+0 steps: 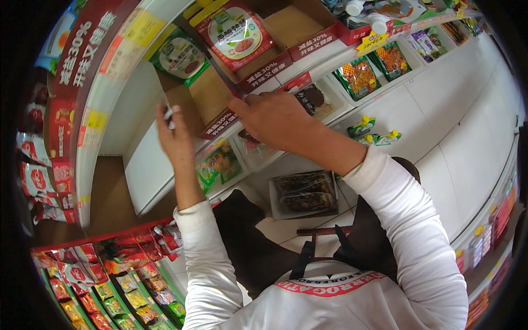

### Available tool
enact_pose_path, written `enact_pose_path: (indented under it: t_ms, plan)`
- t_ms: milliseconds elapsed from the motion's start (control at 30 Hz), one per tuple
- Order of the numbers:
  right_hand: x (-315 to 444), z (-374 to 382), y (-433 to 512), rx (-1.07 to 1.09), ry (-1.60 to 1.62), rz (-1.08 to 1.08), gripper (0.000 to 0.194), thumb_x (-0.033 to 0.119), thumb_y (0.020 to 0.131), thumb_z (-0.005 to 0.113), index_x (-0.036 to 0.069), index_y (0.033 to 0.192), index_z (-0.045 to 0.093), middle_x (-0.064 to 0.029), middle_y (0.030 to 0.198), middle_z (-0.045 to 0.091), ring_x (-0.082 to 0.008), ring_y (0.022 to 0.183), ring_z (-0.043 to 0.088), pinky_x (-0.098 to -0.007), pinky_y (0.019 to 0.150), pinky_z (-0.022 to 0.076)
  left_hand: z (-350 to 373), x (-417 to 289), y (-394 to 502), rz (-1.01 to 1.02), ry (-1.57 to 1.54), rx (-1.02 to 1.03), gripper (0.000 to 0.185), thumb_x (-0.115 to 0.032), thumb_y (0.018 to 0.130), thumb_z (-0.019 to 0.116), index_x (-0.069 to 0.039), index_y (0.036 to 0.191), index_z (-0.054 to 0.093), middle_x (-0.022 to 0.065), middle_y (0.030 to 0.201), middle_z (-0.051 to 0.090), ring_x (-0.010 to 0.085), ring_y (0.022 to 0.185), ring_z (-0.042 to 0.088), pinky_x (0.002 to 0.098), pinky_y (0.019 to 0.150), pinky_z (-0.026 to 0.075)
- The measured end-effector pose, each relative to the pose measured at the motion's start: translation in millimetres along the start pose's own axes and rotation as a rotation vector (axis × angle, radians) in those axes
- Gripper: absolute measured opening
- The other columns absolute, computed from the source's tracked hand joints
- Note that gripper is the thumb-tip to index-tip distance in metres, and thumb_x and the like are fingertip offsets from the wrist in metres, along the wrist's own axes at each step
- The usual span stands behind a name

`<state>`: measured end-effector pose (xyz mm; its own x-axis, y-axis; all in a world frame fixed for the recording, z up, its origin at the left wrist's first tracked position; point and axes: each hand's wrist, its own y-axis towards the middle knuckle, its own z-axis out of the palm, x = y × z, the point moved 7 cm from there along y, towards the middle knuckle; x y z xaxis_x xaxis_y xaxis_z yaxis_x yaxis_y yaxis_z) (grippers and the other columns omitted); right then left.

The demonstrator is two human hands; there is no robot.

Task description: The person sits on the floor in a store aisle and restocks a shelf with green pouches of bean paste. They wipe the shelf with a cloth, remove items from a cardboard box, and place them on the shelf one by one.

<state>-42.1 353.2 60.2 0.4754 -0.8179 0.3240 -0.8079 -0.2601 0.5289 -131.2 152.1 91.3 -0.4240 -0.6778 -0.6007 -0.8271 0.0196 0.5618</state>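
Observation:
My left hand (178, 142) is raised before the shelf, with a small white object (168, 115) between thumb and fingers; what it is cannot be made out. My right hand (276, 119) has its fingers curled over the front corner of an open cardboard display box (212, 99), where it meets the neighbouring box. A green food pouch (181, 57) stands at the back of that box, and bare cardboard shows in front of it. In the neighbouring display box (268, 68) lies a red food pouch (235, 37). My right fingertips are partly hidden.
Below, a lower shelf holds white trays with packaged foods (357, 78). Between my legs a tray of dark packets (305, 194) sits on the tiled floor. Yellow-capped pouches (381, 137) are on the right. Left stand a shelf upright (93, 111) and racks of small packets (111, 301).

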Motion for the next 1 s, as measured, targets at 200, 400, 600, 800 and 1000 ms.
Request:
enact_pose_path:
  t_ms: [200,400,600,800,1000]
  plan:
    - [27,-6,-14,-0.103,0.145,-0.139,0.025,0.018,0.084,0.064,0.008,0.104,0.055,-0.0111,0.075,0.066,-0.0321,0.068,0.069,-0.0423,0.058,0.0542,28,0,-20,0.082,0.019,0.042,0.058,-0.02,0.102,0.048,0.001,0.151,0.025,0.0254,0.15,0.041,0.0389,0.136,0.044,0.04,0.112,0.034]
    - [59,20,-69,0.263,0.204,-0.337,0.019,0.019,0.082,0.063,0.006,0.093,0.056,-0.0103,0.071,0.063,-0.033,0.066,0.067,-0.0445,0.057,0.0528,33,0,-15,-0.009,0.046,0.009,0.056,-0.022,0.102,0.049,0.003,0.148,0.03,0.0262,0.148,0.042,0.0431,0.133,0.044,0.0434,0.111,0.034]
    - [58,27,-95,0.367,0.249,-0.358,0.016,0.019,0.08,0.062,0.005,0.088,0.057,-0.0117,0.071,0.062,-0.0336,0.066,0.066,-0.0449,0.059,0.0532,16,-72,-39,0.597,0.431,-0.168,0.055,-0.017,0.096,0.055,-0.008,0.148,0.038,0.0218,0.136,0.052,0.0402,0.124,0.052,0.0438,0.104,0.041]
    - [50,22,-91,0.312,0.22,-0.351,0.016,0.018,0.079,0.062,0.004,0.085,0.058,-0.0128,0.071,0.063,-0.0334,0.065,0.066,-0.044,0.058,0.0534,71,-90,-44,0.432,0.374,0.428,0.053,-0.003,0.085,0.059,-0.01,0.137,0.052,0.0186,0.11,0.064,0.0372,0.097,0.063,0.0462,0.083,0.052]
    - [41,22,-93,0.307,0.206,-0.344,0.018,0.017,0.076,0.067,0.004,0.081,0.055,-0.0123,0.071,0.061,-0.0329,0.067,0.066,-0.0424,0.06,0.0533,85,-97,-43,0.331,0.457,0.465,0.045,0.002,0.082,0.053,-0.004,0.126,0.056,0.0189,0.105,0.067,0.0378,0.098,0.064,0.047,0.083,0.052]
